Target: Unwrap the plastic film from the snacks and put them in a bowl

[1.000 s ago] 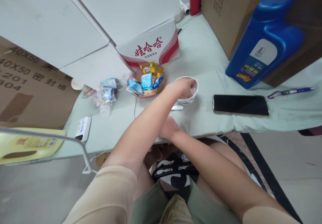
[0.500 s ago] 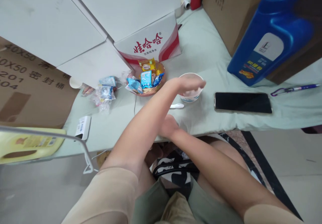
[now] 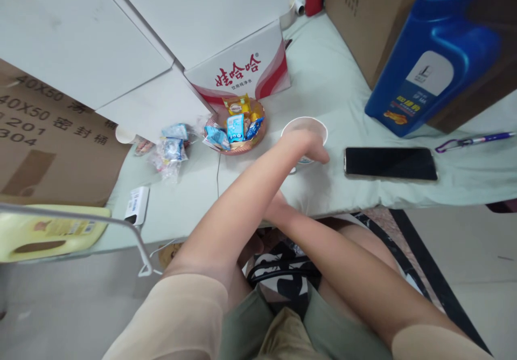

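Observation:
A white paper bowl [image 3: 305, 124] stands on the cloth-covered table in front of me. My left hand [image 3: 310, 143] reaches across to it and covers its near side. Its fingers bend downward there, mostly out of sight, so I cannot tell whether they grip the rim. My right hand [image 3: 278, 203] is close to the table's front edge, crossed beneath my left forearm, which hides its fingers. The tip of a small white object [image 3: 293, 171] shows just in front of the bowl, largely covered by my left arm.
Wrapped snacks fill a pink basket [image 3: 258, 133]; more packets [image 3: 173, 150] lie left of it. A phone [image 3: 390, 164], a purple pen [image 3: 476, 141] and a big blue bottle [image 3: 428, 63] are on the right. White boxes [image 3: 202, 15] line the back.
My left hand has lowered and bent downward at the bowl's near side; before, it was stretched flat over it. My left forearm now covers more of the white object and of my right hand.

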A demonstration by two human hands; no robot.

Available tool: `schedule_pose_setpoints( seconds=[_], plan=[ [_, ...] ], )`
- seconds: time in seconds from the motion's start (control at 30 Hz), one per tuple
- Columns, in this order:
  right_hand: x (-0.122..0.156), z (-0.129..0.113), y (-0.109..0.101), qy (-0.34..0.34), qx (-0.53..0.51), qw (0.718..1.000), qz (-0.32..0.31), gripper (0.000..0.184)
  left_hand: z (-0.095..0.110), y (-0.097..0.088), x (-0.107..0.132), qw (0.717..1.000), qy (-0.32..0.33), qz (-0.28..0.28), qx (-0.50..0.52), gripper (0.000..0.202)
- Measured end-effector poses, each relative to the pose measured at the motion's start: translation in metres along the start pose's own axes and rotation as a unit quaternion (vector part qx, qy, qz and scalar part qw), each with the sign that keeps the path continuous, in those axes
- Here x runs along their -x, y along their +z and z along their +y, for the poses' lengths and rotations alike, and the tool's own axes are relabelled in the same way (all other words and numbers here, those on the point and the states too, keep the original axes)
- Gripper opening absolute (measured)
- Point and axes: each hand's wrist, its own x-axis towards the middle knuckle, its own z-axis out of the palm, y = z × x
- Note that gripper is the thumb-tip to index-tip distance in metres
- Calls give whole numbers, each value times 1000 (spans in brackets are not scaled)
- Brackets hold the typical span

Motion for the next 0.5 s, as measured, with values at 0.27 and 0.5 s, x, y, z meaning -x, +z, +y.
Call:
schedule_pose_setpoints(
  seconds=[0.27,0.5],
  plan=[
    [-3,-5,-6,-4,13,999,-48,36,-6,-16,20,997,6,66,38,55],
    [-7,-1,3,-18,76,996,-40,37,-43,-17,76,927,-42,338,155,40]
  ],
)
